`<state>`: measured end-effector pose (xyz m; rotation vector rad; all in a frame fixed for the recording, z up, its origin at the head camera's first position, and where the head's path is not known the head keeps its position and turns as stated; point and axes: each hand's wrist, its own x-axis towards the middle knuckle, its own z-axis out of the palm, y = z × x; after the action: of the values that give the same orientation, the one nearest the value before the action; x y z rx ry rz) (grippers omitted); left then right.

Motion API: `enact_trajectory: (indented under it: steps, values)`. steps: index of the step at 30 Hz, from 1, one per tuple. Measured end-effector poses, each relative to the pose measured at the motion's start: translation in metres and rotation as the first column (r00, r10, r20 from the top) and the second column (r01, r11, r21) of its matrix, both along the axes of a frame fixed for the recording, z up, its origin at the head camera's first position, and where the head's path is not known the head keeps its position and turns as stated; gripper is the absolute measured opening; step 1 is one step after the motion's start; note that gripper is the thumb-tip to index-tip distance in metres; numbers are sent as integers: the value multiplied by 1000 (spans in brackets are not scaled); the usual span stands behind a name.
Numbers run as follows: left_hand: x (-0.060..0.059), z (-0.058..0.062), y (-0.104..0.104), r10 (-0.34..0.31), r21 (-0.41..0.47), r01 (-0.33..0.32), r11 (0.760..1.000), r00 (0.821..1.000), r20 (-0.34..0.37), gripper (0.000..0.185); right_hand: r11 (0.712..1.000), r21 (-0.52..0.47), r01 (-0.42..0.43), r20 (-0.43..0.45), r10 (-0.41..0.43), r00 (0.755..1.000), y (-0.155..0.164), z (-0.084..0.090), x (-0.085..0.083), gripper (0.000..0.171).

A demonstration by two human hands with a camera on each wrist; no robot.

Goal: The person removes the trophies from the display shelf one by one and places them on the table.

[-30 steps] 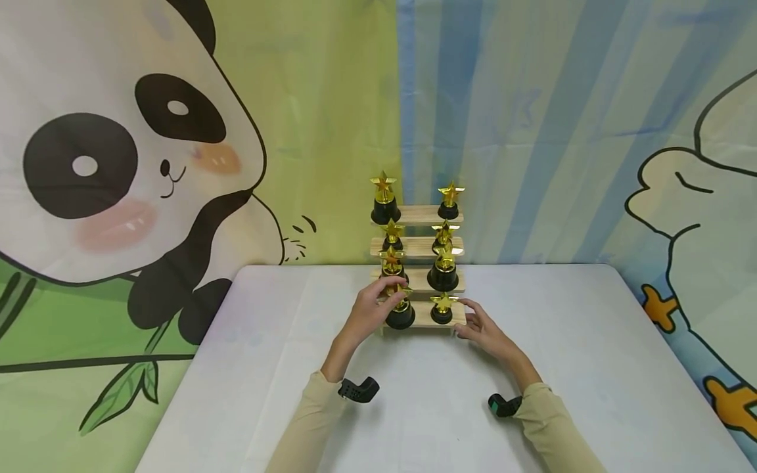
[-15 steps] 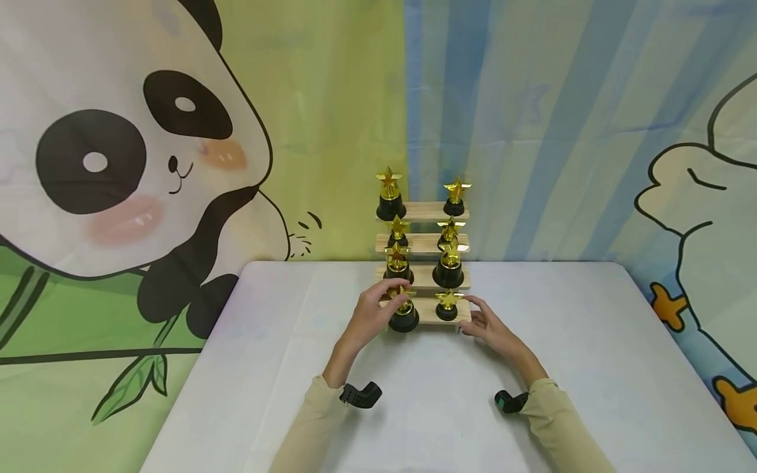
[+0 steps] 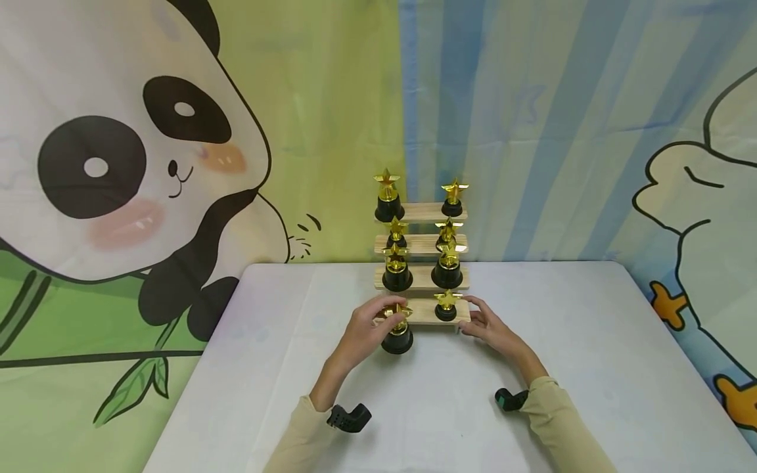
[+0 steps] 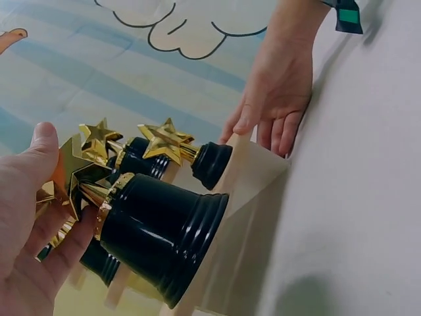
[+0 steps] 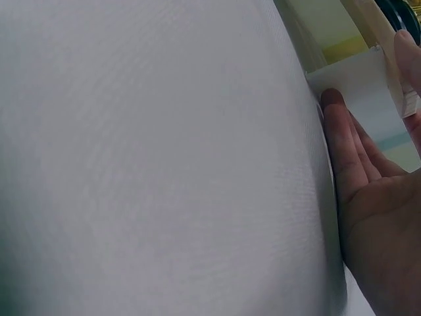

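Covering the work surface, a white table (image 3: pixel 248 368) is seen, with a four-tier wooden stand (image 3: pixel 421 311) at its far edge. Seven star trophies remain on the tiers. An eighth star trophy (image 3: pixel 397 328) is held in front of the bottom tier, gripped at its gold star by the curled fingers of the left hand (image 3: pixel 363 326). The stand's right end is touched by the relaxed, straight fingers of the right hand (image 3: pixel 491 326). No legible writing is found.
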<state>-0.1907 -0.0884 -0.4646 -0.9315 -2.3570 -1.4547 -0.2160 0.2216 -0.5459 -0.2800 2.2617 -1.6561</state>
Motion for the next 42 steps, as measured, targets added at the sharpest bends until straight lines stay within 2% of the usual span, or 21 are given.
enact_trajectory:
  steps: [9,17,27,35,42]
  values:
    - [14,-8,-5,-1,-10,1,1000,1000,7,27,1000,8,-3,-6,3,1000,4,-1,-1,68]
    - [15,-13,1,-37,5,37,999,999,-14,25,1000,3,6,-8,-6,1000,4,0,-1,66]
    - [13,-26,29,-155,4,155,988,988,-2,26,1000,-5,7,15,-7,1000,2,0,0,67]
    - [12,-28,58,-223,-6,224,975,974,44,27,999,-34,-11,-9,11,1000,2,-4,-2,66]
    - [12,-32,77,-264,5,264,965,965,2,27,1000,-1,-16,0,16,1000,2,-3,-1,66]
